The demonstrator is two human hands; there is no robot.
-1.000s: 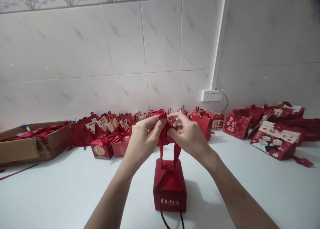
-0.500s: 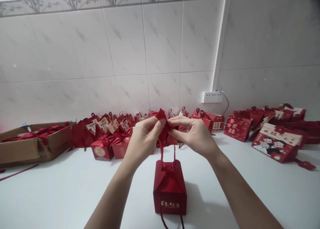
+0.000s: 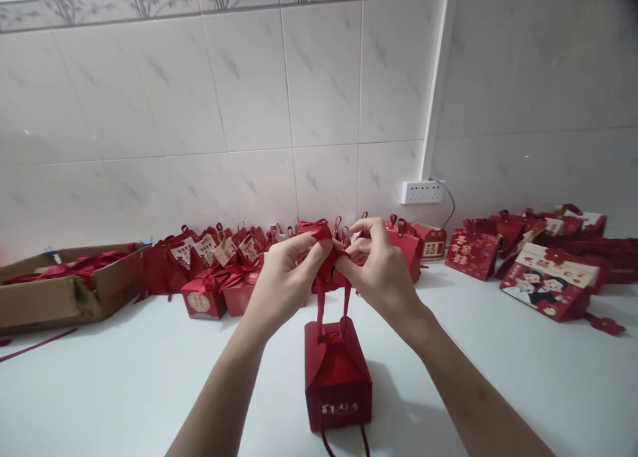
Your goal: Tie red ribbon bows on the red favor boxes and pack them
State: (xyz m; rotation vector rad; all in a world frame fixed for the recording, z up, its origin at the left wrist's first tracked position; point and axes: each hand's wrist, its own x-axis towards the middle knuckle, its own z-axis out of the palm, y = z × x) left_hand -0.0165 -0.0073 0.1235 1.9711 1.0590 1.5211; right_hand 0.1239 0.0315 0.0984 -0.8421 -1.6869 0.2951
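A dark red gift box (image 3: 339, 377) with gold lettering on its front stands on the white table, its top flaps folded together. Two strands of red ribbon (image 3: 321, 304) rise from the box top to my hands. My left hand (image 3: 292, 271) pinches the ribbon between thumb and fingers, just above the box. My right hand (image 3: 376, 271) also pinches the ribbon, close beside the left; its upper fingers are raised and bent. The gathered ribbon is partly hidden by my fingers. A dark red cord hangs at the box's front and runs out of view below.
Several red gift boxes (image 3: 204, 297) line the back of the table along the tiled wall. At left lies an open cardboard box (image 3: 44, 304) of red ribbons. More red boxes (image 3: 545, 284) stand at right. A power strip (image 3: 423, 192) is on the wall.
My right hand has turned, with its fingers now more bent and raised by the ribbon. The right-hand ribbon strand shows more broadly. The gift box has barely moved.
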